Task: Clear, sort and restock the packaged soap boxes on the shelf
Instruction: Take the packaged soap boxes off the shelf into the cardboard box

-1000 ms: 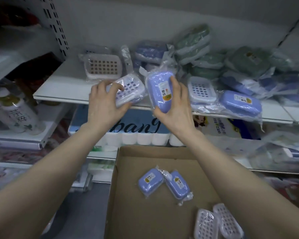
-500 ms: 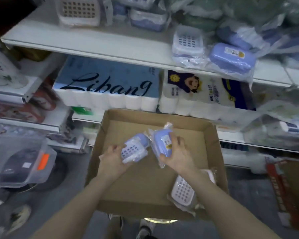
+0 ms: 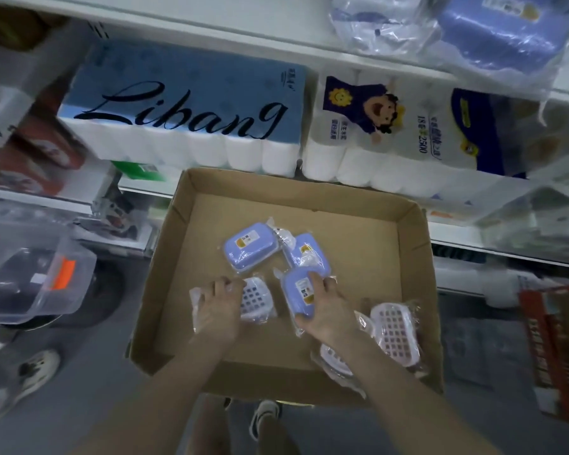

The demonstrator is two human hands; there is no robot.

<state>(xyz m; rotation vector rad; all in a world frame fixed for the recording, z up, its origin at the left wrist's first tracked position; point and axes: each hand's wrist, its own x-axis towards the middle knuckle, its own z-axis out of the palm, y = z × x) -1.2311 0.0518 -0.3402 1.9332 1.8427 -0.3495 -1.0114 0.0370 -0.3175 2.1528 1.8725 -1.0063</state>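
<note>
An open cardboard box [image 3: 358, 221] sits below the shelves. My left hand [image 3: 219, 308] holds a wrapped white-grid soap box [image 3: 255, 300] low on the box floor. My right hand [image 3: 326, 311] grips a wrapped blue soap box [image 3: 298, 292] beside it. Two more blue soap boxes, one [image 3: 250, 247] on the left and another [image 3: 307, 252] on the right, lie just beyond. Two pink-rimmed grid soap boxes, a larger one [image 3: 396, 333] and one mostly under my forearm [image 3: 334, 357], lie at the box's right front.
The white shelf [image 3: 243, 31] above still carries wrapped soap boxes [image 3: 493, 34] at the top right. Toilet-roll packs [image 3: 191, 113] fill the shelf behind the box. A clear plastic bin [image 3: 30, 274] sits at the left, a red crate [image 3: 552, 349] at the right. My feet show below.
I took two soap boxes off the shelf and brought them down into the cardboard box. Both hands now hold them at the box floor; the view has tilted downward.
</note>
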